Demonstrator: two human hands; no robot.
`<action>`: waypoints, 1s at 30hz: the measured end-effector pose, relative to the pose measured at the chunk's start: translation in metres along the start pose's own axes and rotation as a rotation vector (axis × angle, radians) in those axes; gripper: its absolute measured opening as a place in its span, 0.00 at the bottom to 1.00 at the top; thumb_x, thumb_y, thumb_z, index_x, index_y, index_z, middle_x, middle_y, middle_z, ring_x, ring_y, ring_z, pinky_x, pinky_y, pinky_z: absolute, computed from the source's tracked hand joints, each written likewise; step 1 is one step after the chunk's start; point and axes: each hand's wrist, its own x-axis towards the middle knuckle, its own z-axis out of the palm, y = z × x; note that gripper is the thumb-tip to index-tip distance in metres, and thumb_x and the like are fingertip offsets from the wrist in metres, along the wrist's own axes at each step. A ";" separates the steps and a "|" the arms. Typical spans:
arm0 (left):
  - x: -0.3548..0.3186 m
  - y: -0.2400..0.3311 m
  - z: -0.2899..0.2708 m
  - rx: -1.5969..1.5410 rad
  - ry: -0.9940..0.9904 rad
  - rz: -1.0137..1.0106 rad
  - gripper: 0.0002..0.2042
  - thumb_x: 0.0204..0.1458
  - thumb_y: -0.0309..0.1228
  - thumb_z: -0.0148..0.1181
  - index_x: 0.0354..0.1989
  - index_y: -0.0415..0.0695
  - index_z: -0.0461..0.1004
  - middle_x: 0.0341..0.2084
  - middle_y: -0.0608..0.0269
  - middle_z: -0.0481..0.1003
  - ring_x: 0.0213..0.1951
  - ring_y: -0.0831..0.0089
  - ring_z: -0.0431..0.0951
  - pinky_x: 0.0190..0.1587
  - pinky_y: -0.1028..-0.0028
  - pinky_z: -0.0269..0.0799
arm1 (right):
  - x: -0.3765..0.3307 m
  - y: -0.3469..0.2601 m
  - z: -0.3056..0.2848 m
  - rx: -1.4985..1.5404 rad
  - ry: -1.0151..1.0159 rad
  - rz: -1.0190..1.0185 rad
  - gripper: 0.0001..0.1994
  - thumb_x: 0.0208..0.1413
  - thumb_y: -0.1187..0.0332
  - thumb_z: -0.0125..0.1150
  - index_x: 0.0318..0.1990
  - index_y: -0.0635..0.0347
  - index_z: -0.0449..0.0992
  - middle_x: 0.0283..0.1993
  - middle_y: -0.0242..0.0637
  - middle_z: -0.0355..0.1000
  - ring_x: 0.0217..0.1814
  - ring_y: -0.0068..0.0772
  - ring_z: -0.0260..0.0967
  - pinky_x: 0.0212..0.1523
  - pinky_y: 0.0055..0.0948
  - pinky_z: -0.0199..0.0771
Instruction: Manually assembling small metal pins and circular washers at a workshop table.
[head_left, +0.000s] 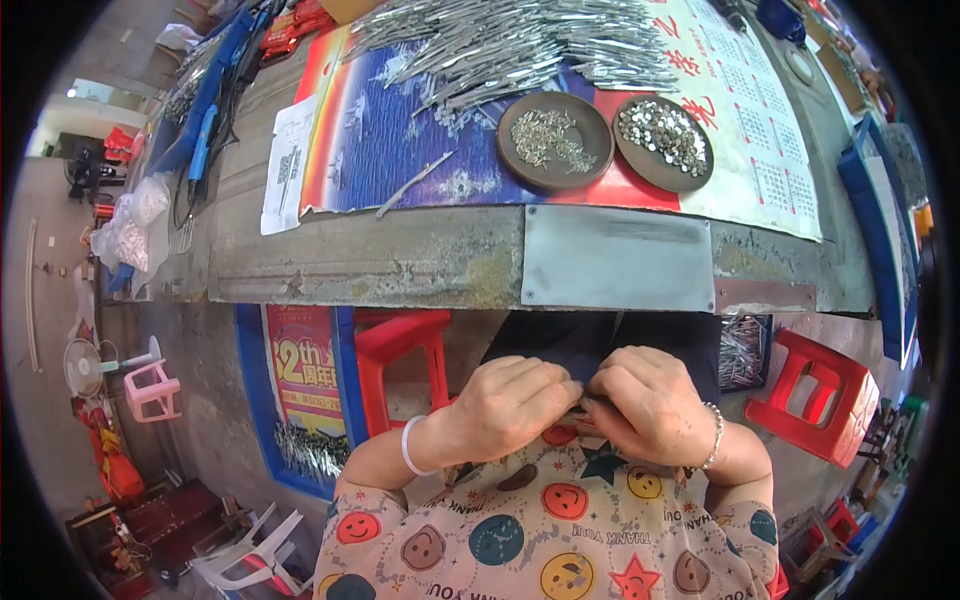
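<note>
My left hand (513, 405) and my right hand (648, 402) meet close in front of my body, below the table's front edge. Both have curled fingers, with the fingertips pressed together. Whatever is between them is hidden; only a small dark spot shows there. Beyond the edge, a brown round dish (508, 160) holds tiny metal pieces. A second brown dish (640, 178) beside it on the right holds small shiny round pieces. One thin metal strip (415, 184) lies alone to the left of the dishes. Behind them spreads a large heap of similar metal strips (520, 45).
A flat metal plate (618, 255) is fixed along the front of the worktable (380, 255). Printed poster sheets (760, 140) cover the tabletop. Red stools (815, 395) stand on both sides of me. A blue tray (262, 400) with metal strips sits low at left.
</note>
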 end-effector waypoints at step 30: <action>0.008 0.011 0.016 -0.225 0.231 -0.166 0.16 0.42 0.15 0.61 0.42 0.38 0.75 0.24 0.58 0.73 0.23 0.67 0.74 0.23 0.73 0.69 | -0.012 0.014 -0.022 0.035 0.160 0.153 0.08 0.44 0.74 0.65 0.30 0.62 0.71 0.26 0.41 0.68 0.26 0.45 0.68 0.27 0.35 0.67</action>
